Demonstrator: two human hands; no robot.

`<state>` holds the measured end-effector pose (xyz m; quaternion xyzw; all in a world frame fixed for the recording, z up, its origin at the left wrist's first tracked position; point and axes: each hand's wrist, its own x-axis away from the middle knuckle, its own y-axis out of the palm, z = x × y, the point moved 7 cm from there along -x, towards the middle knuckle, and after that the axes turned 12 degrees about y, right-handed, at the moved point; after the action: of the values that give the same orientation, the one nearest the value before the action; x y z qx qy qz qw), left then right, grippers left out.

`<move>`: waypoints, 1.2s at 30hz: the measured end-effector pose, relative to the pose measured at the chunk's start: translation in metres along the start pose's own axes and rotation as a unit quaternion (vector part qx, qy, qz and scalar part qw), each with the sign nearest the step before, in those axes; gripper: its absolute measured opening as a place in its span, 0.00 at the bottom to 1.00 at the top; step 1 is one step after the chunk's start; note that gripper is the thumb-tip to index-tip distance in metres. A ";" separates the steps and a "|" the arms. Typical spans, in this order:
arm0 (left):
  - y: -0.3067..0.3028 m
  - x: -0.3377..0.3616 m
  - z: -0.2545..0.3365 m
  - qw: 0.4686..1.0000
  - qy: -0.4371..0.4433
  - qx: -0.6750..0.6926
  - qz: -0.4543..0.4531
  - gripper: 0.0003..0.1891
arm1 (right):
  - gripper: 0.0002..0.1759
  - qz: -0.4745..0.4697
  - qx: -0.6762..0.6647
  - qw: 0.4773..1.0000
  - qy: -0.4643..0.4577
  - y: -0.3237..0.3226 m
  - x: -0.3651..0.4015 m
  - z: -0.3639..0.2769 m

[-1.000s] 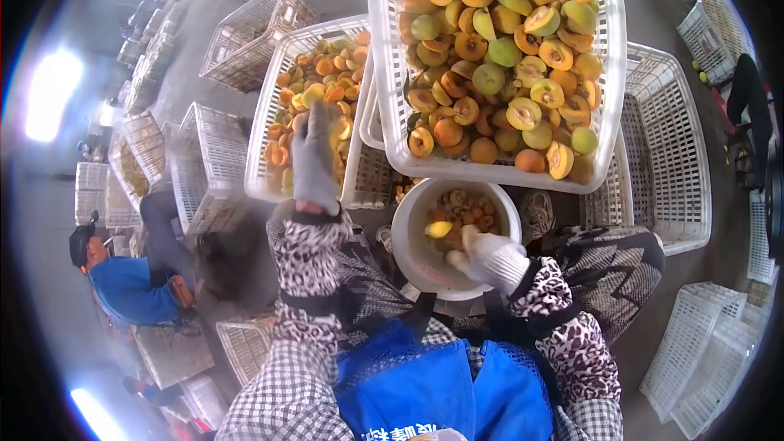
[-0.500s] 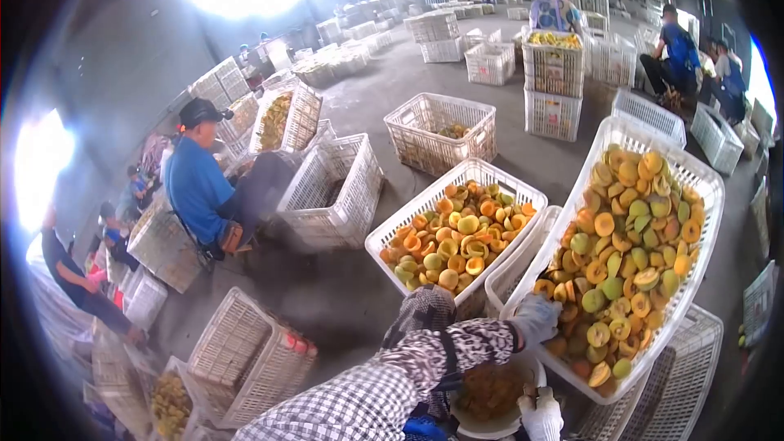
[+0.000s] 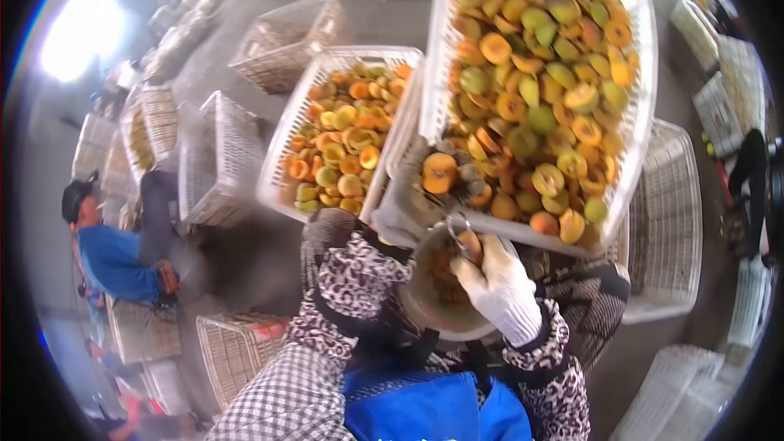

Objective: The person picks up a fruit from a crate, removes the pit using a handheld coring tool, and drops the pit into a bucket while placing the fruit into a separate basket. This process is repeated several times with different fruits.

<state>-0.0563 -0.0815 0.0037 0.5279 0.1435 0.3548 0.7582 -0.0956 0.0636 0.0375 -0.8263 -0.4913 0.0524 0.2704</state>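
My left hand point(image 3: 408, 198), in a grey glove, holds an orange fruit point(image 3: 439, 173) at the lower left corner of a large white crate point(image 3: 643, 106) heaped with halved fruit. My right hand point(image 3: 500, 290), in a white knitted glove, is closed on a small metal tool point(image 3: 459, 229) with a looped end. Beneath both hands is a pale bucket point(image 3: 425, 294) with fruit pieces inside. A second white crate point(image 3: 282, 135) of orange and green fruit halves stands to the left.
Left of the fruit crates are an empty-looking white crate point(image 3: 219, 155) and a seated person in blue point(image 3: 118, 265). A light crate point(image 3: 237, 351) stands at lower left. Another crate point(image 3: 670, 220) is on the right, beside my knee point(image 3: 600, 294).
The view has tilted down and turned toward the bucket. My left hand has drawn back to the crate's corner with a fruit in it. My right hand has risen over the bucket.
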 end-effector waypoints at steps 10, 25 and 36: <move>0.000 0.019 -0.004 0.984 -0.001 -0.166 0.056 0.22 | 0.13 0.096 0.046 0.994 0.027 0.010 -0.022 0.002; 0.003 0.016 -0.012 0.968 0.068 -0.226 -0.082 0.25 | 0.13 -0.191 -0.269 0.918 0.219 0.019 -0.015 0.011; 0.013 0.024 -0.026 0.980 -0.010 -0.198 0.006 0.25 | 0.15 -0.092 -0.082 0.979 0.160 0.023 -0.009 0.021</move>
<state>-0.0593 -0.0442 0.0084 0.3716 0.0590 0.3754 0.8471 -0.0900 0.0561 0.0065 -0.7948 -0.5180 -0.1462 0.2804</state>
